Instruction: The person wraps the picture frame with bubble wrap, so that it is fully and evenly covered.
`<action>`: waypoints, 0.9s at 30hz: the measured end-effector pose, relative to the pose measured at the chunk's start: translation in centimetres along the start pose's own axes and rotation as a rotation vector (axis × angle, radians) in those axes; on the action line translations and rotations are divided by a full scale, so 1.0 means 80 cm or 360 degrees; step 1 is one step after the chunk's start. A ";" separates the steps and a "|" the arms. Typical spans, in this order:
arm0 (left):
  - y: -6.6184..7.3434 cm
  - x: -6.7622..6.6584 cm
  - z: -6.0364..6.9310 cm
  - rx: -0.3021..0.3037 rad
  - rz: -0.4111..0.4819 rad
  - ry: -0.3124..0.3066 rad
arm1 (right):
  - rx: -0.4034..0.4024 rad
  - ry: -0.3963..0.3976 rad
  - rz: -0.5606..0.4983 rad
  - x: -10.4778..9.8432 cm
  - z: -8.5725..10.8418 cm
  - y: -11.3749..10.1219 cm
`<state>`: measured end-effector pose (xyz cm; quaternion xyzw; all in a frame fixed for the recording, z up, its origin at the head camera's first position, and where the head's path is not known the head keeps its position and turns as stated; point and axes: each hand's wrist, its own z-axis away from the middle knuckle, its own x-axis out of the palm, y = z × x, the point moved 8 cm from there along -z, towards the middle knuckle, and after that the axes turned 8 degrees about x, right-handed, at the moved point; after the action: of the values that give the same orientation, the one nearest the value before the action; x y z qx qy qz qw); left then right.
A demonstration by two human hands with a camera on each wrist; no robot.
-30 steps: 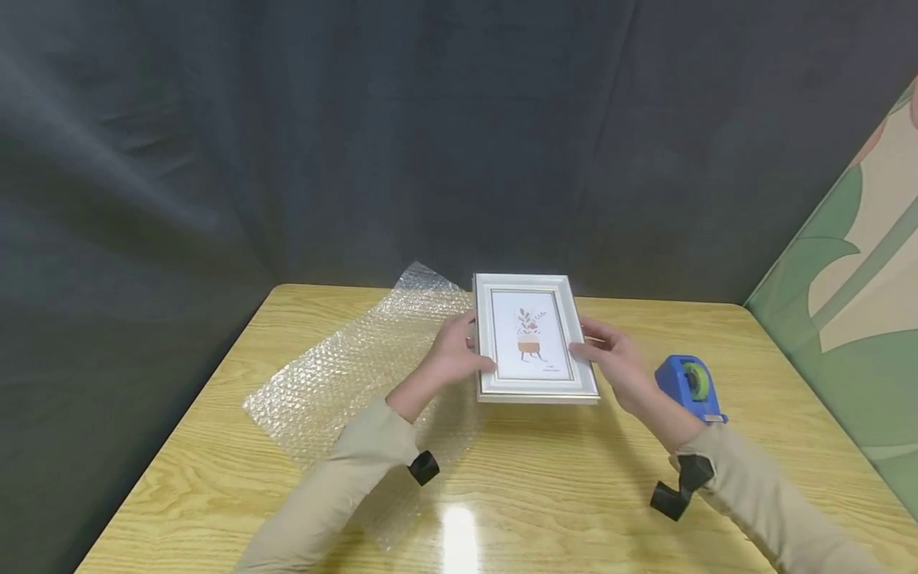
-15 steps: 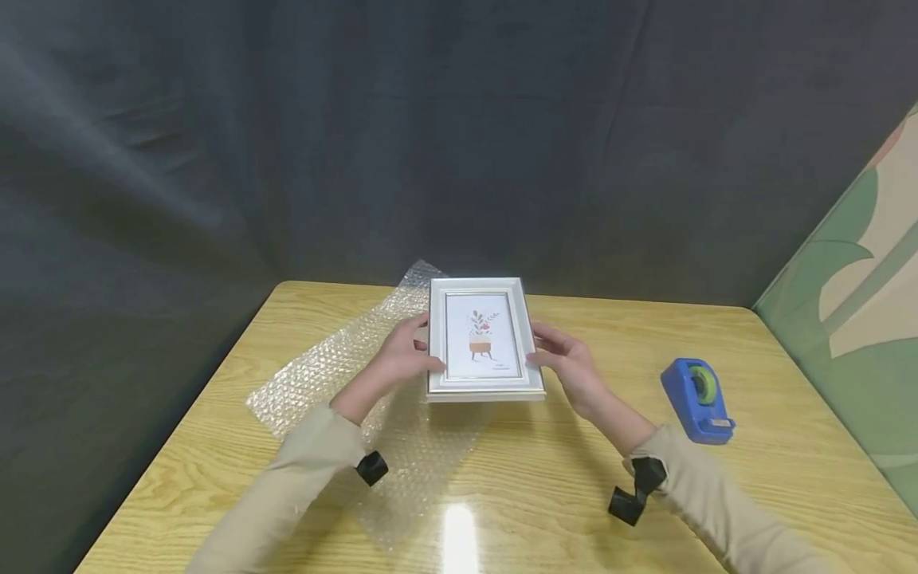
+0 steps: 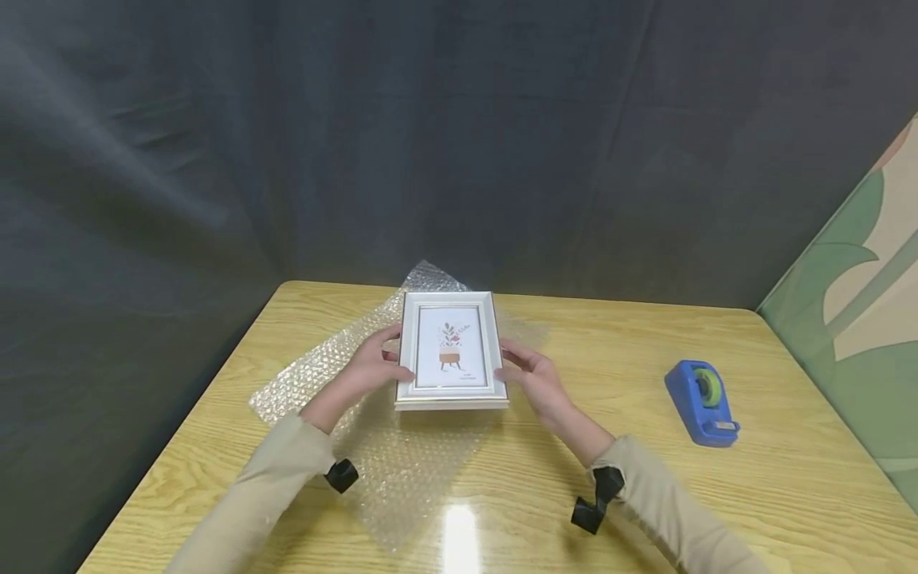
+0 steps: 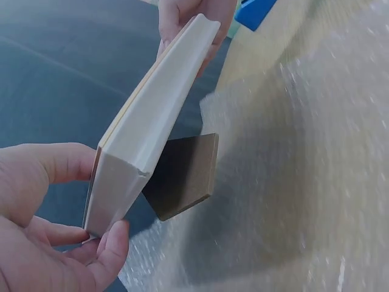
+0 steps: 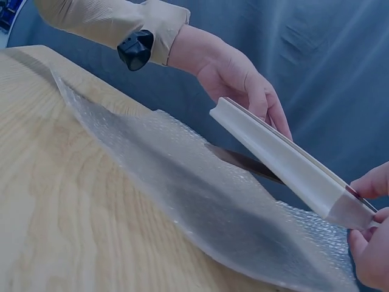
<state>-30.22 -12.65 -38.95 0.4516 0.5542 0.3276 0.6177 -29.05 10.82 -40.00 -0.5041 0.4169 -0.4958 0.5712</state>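
Note:
A white picture frame (image 3: 452,351) with a plant print is held face up above the bubble wrap (image 3: 409,470). My left hand (image 3: 362,368) grips its left edge, thumb on the front. At the right edge my right hand (image 3: 538,387) grips it the same way. Seen from the left wrist, a brown stand flap (image 4: 185,176) juts out from the frame's back, over the bubble wrap (image 4: 273,182). The right wrist view shows the frame (image 5: 285,158) tilted, with a gap between it and the wrap (image 5: 200,188).
A blue tape dispenser (image 3: 701,402) with green tape stands on the wooden table (image 3: 617,343) to the right. Dark cloth (image 3: 459,143) hangs behind the table, and a panel with a leaf pattern (image 3: 882,319) rises at the right.
Both hands have carried the picture frame to the left and slightly lower, over the bubble wrap. The tape dispenser now shows fully, clear of the right arm.

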 end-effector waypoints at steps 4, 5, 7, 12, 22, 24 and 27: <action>-0.017 -0.007 0.002 -0.0021 -0.0011 -0.0002 | -0.0058 -0.0044 -0.0068 0.013 -0.002 0.009; -0.021 -0.009 0.002 -0.0023 -0.0013 -0.0001 | -0.0061 -0.0052 -0.0069 0.017 -0.003 0.011; -0.029 -0.013 0.003 -0.0023 -0.0019 -0.0011 | -0.0007 -0.0063 -0.0052 0.024 -0.008 0.017; -0.049 -0.024 0.003 -0.0056 -0.0021 -0.0023 | 0.0020 -0.0118 0.0009 0.042 -0.017 0.026; -0.074 -0.024 -0.002 -0.0097 0.0049 -0.0093 | 0.0025 -0.0128 -0.0033 0.058 -0.021 0.045; -0.079 -0.025 -0.003 -0.0105 0.0046 -0.0091 | 0.0023 -0.0128 -0.0041 0.061 -0.024 0.047; -0.085 -0.028 -0.004 -0.0099 0.0044 -0.0081 | 0.0037 -0.0120 -0.0051 0.066 -0.027 0.051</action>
<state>-31.55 -17.15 -44.35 0.4479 0.5215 0.3417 0.6408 -29.71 5.30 -44.22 -0.5224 0.3811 -0.4905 0.5842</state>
